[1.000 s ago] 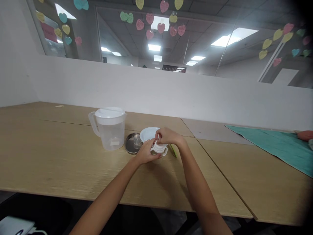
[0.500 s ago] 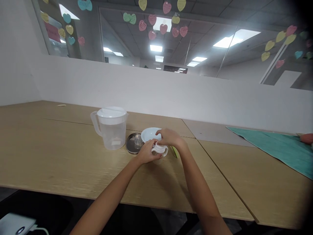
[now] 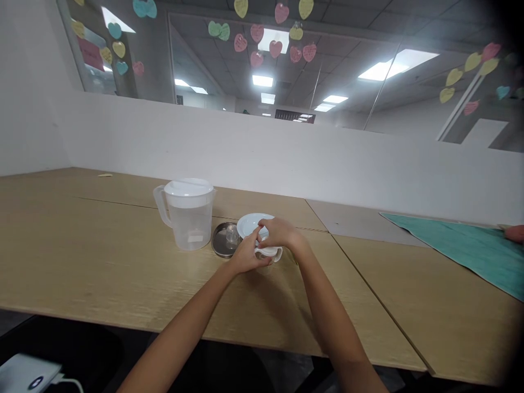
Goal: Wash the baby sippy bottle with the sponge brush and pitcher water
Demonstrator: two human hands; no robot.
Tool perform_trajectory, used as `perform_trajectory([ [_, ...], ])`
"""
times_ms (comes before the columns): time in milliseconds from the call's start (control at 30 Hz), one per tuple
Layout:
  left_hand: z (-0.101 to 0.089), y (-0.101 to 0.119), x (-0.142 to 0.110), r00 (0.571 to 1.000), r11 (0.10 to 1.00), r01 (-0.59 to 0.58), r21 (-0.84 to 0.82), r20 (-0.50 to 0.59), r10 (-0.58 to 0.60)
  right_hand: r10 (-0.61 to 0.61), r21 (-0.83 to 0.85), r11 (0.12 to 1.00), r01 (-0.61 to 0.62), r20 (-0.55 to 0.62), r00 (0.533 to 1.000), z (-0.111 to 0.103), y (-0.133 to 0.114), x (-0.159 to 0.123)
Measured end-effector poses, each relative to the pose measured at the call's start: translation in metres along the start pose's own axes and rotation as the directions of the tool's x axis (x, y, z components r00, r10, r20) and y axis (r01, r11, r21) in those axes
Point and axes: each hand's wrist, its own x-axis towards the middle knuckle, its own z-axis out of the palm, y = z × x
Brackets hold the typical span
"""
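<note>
My left hand (image 3: 246, 256) is wrapped round the side of a small white two-handled sippy cup (image 3: 269, 251) above the table. Over the cup's top, my right hand (image 3: 279, 233) has its fingers curled and pinched at the lid, which they mostly hide. Left of the hands lies a round metal dish (image 3: 218, 248) with a small clear plastic piece (image 3: 232, 234) in it. A pale shallow bowl (image 3: 246, 222) sits just behind the hands, partly covered by them.
A clear pitcher (image 3: 191, 218) with a white lid stands left of the dish. On the right, a green cloth (image 3: 450, 240) lies on the wooden table (image 3: 102, 251), with a reddish object (image 3: 514, 233) at its edge. A white device (image 3: 27, 374) with a cable is at lower left.
My right hand has turned and shifted slightly left over the cup's top, covering more of the lid. The green strip beside my right wrist is now almost hidden. My left hand keeps its hold.
</note>
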Motion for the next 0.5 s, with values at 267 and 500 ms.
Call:
perform_trajectory([
  [267, -0.003, 0.003, -0.002, 1.000, 1.000, -0.003, -0.022, -0.012, 0.003, 0.165, -0.049, 0.982, -0.183, -0.248, 0.954, 0.029, -0.012, -0.003],
  [500, -0.019, -0.010, -0.004, 0.958, 0.979, -0.175, 0.106, -0.210, 0.195, 0.261, 0.372, 0.928, -0.019, -0.614, 0.745, 0.072, 0.003, -0.022],
])
